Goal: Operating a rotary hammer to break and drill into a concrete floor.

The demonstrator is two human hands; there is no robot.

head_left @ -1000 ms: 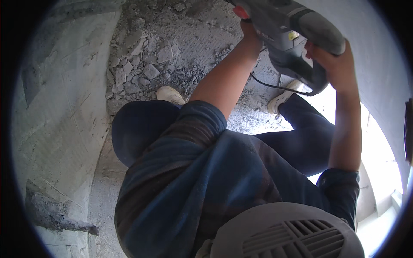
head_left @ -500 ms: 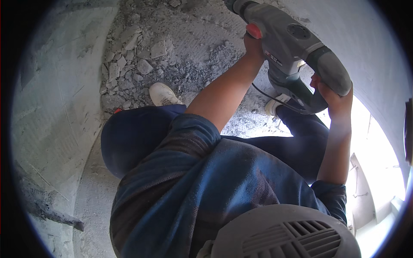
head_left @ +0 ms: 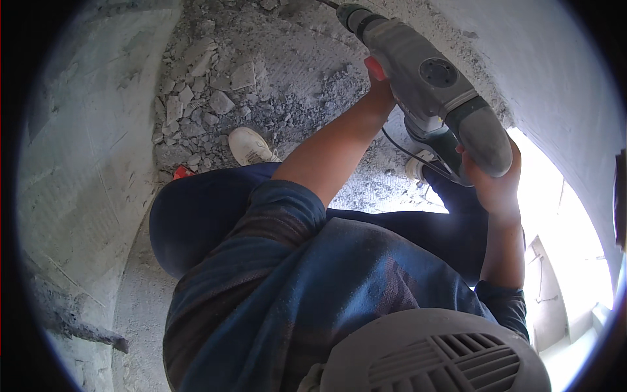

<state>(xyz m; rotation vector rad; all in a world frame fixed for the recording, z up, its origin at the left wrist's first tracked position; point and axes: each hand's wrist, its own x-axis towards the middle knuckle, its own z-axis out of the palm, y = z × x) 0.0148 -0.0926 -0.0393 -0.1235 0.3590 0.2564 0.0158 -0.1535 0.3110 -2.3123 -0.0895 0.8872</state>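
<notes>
I hold a grey and dark green rotary hammer drill [head_left: 424,72] at the top right, its bit [head_left: 326,3] pointing to the upper left. My left hand [head_left: 382,91] is closed on it near the front, beside a red part; its fingers are mostly hidden under the body. My right hand [head_left: 493,186] is wrapped round the rear handle, fingers partly hidden. A black cord [head_left: 405,147] hangs from the drill. Under it are my bent legs [head_left: 196,215] and white shoes [head_left: 251,145]. A grey vented mask [head_left: 431,346] fills the lower edge.
Broken concrete rubble [head_left: 219,101] covers the floor ahead. A pale wall [head_left: 78,163] with a rough dark groove [head_left: 78,317] stands left, another plastered wall [head_left: 555,78] right. A bright opening [head_left: 568,261] lies at lower right. A small red object [head_left: 183,172] sits by my left knee.
The drill and both hands have come down toward my body, the rear handle and right hand most. The drill's front end and bit now show at the top.
</notes>
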